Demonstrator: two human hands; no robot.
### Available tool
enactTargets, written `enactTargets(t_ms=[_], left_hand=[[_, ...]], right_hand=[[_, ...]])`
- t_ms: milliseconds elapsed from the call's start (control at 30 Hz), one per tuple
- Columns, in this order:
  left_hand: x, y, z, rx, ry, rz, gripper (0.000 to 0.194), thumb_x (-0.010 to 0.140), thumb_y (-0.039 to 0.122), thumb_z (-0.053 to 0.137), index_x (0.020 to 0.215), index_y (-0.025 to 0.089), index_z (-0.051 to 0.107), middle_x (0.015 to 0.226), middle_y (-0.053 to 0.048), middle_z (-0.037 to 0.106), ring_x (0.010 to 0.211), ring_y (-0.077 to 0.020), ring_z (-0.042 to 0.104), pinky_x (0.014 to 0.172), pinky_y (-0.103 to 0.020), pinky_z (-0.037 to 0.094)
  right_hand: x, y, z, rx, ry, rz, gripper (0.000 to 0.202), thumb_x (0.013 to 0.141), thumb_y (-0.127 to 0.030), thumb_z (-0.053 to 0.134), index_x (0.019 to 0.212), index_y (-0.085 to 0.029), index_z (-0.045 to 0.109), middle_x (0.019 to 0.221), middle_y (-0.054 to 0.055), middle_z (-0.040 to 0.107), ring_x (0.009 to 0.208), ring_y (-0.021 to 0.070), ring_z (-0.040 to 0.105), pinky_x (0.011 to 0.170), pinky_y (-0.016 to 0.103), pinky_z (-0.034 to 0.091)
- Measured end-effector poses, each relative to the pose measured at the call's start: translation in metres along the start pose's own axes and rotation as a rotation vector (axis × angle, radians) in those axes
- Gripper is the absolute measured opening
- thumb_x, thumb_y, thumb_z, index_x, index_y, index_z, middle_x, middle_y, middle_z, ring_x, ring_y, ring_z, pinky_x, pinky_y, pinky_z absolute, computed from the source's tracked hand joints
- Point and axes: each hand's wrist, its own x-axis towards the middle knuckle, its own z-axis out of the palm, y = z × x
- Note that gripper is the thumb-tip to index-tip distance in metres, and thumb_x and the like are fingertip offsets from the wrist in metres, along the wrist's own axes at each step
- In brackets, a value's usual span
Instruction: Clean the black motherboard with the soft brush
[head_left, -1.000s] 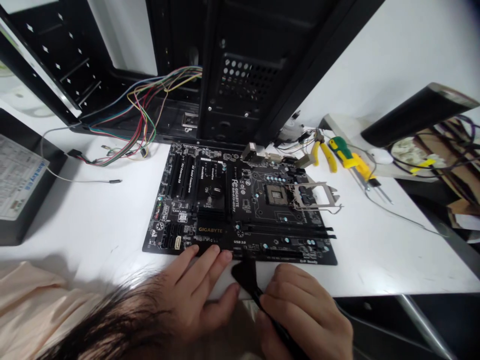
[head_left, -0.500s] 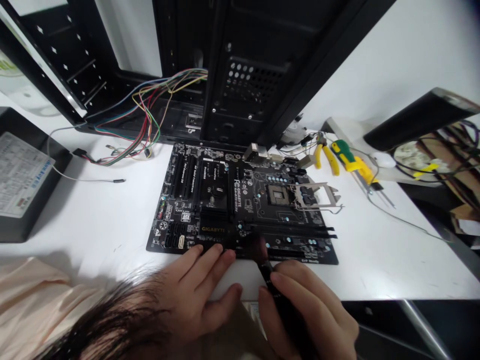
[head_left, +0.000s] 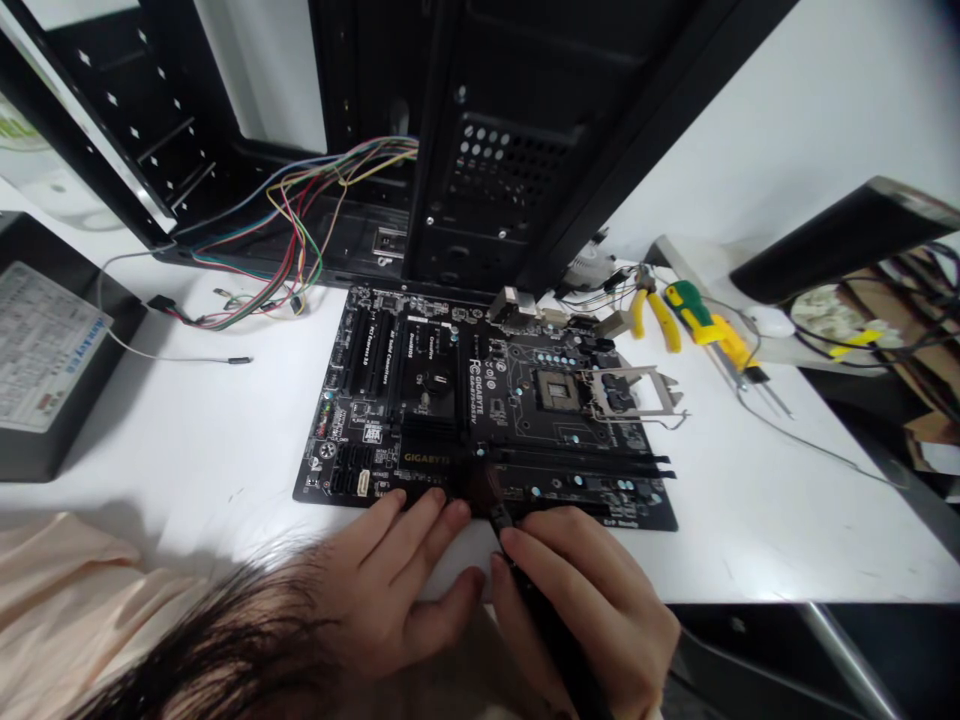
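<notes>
A black Gigabyte motherboard (head_left: pixel 501 405) lies flat on the white table, its metal CPU socket frame (head_left: pixel 637 392) swung up on the right side. The fingers of my left hand (head_left: pixel 401 575) are stretched out, with the fingertips resting on the board's front edge. My right hand (head_left: pixel 592 610) is closed around the black handle of a soft brush (head_left: pixel 553 635). The dark bristles touch or hover just over the board near its front edge, right of the gold Gigabyte heatsink (head_left: pixel 427 458); which of the two cannot be told.
Behind the board stands an open black PC case (head_left: pixel 480 230) with coloured wires (head_left: pixel 300 215) hanging out. A power supply (head_left: pixel 52 370) sits on the left. On the right are yellow pliers (head_left: pixel 660 320), a green-and-yellow screwdriver (head_left: pixel 691 310) and a bundle of dark cables (head_left: pixel 900 300).
My right hand has moved the brush leftward along the board's front edge, towards the left fingertips. My left hand and the motherboard have stayed in place.
</notes>
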Motion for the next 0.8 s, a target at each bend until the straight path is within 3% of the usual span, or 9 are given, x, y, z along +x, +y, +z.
enactTargets(t_ms=[433,800], left_hand=[[-0.0071,-0.0002,-0.0020,0.022,-0.098,0.048,0.023,0.096,0.021,0.049,0.120,0.019,0.052,0.120,-0.007,0.066,0.111,-0.0235,0.061,0.096,-0.040,0.044],[-0.0090,0.0016,-0.0001,0.002,-0.107,0.022,0.024,0.098,0.018,0.044,0.120,0.020,0.051,0.123,-0.008,0.064,0.115,-0.0246,0.058,0.095,-0.042,0.044]], right_hand=[[0.0010,-0.0006,-0.0009,-0.008,-0.035,-0.001,0.009,0.080,-0.007,0.057,0.086,-0.012,0.061,0.070,0.003,0.062,0.064,0.0122,0.056,0.057,0.027,0.051],[-0.0038,-0.0007,-0.0027,0.046,-0.063,-0.010,0.011,0.079,-0.004,0.055,0.085,-0.011,0.062,0.065,0.003,0.058,0.063,0.0116,0.051,0.055,0.027,0.051]])
